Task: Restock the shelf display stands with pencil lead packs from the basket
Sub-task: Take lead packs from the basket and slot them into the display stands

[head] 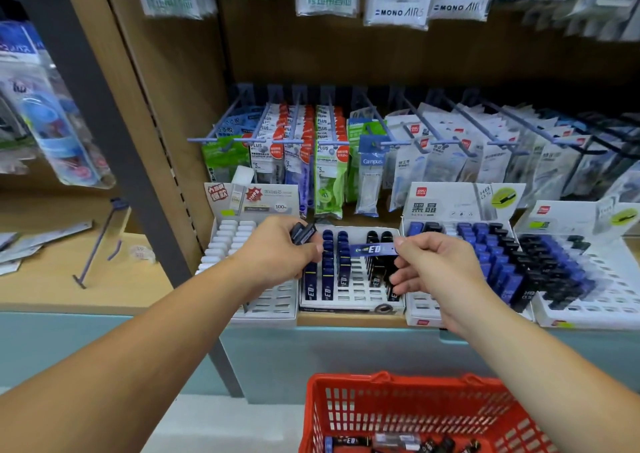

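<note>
One slim blue pack (374, 249), white lettering

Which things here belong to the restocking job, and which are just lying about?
Job: blue lead pack pinched by right hand; dark packs in left hand; middle display stand; red basket.
Lying about: hanging correction tape packs; loose peg hook.

Left hand (277, 250) grips a few dark lead packs (303, 233) while the right hand (438, 265) pinches a blue pack (374, 249) sideways over the middle display stand (351, 305), red basket (408, 414) below.
</note>
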Demonstrator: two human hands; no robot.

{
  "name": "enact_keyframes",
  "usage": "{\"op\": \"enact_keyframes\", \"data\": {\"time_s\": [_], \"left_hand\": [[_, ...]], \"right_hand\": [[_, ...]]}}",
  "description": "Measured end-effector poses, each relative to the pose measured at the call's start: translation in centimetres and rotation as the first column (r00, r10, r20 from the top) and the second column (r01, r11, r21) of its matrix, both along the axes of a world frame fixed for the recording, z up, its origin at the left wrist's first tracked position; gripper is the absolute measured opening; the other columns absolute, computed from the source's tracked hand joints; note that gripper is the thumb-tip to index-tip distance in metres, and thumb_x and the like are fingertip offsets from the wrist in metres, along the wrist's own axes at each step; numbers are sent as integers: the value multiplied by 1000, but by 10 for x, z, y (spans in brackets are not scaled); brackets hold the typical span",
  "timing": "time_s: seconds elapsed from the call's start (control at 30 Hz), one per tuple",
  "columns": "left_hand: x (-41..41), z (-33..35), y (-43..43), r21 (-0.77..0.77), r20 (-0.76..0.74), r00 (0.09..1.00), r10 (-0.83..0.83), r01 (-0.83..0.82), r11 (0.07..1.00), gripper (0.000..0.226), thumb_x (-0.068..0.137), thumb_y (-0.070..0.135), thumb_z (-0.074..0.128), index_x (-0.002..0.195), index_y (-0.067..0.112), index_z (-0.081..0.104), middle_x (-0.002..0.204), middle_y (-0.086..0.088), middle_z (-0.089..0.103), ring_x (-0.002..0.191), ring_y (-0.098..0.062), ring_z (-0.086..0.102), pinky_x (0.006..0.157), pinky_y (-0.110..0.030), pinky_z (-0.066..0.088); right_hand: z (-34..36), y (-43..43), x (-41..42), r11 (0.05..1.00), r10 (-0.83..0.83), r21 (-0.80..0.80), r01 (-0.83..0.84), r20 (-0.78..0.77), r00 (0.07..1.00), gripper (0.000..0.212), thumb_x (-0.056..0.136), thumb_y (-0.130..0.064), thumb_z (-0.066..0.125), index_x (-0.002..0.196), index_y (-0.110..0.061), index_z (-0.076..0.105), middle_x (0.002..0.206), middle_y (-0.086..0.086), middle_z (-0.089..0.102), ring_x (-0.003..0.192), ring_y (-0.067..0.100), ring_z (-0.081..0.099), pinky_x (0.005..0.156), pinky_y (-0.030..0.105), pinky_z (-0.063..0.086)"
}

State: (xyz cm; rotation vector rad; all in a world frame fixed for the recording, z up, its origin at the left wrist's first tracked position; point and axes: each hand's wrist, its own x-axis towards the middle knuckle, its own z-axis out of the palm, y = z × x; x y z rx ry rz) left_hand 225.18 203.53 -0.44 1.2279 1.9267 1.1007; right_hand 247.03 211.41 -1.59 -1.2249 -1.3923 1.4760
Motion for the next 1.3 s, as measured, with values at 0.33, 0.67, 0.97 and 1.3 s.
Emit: {"op": "enact_keyframes", "data": {"time_s": [0.33, 0.67, 0.97, 1.3], "left_hand": [[9, 0, 5, -14, 77, 990, -116, 118, 993, 6, 94, 23, 76, 91, 18, 77, 55, 11, 59, 49, -8, 49, 45, -16, 41], [1, -1, -5, -135, 220, 973, -67, 99, 986, 11, 95, 11, 72, 103, 6, 67, 66, -5, 61, 44, -10, 43, 41, -21, 29], [-9, 2, -27, -147, 438, 880, -185, 273, 951, 29, 105, 15, 57, 128, -2, 57, 108, -12, 78, 80, -20, 73, 44, -22, 41], [-15, -1, -28, -180, 408, 899, -161, 252, 951, 29, 106, 20, 56, 129, 3, 51, 110, -13, 77, 57, -16, 69, 37, -19, 17]], "right_hand": [[2, -1, 1, 988, 105, -99, -120, -140, 985, 18, 93, -10, 73, 101, 6, 69, 74, 18, 69, 59, 28, 66, 54, 35, 57], [-8, 11, -4, 869, 92, 413, -273, 407, 909, 12, 91, -17, 76, 83, -26, 74, 75, 5, 72, 68, 26, 71, 62, 40, 61], [-24, 10, -24, 731, 109, 504, -460, 580, 808, 4, 90, -19, 77, 87, -19, 79, 64, -14, 62, 59, 6, 54, 68, 27, 49], [-31, 9, -37, 609, 84, 568, -554, 648, 757, 6, 92, -16, 74, 97, -16, 78, 81, -13, 62, 77, 11, 57, 80, 32, 49]]}}
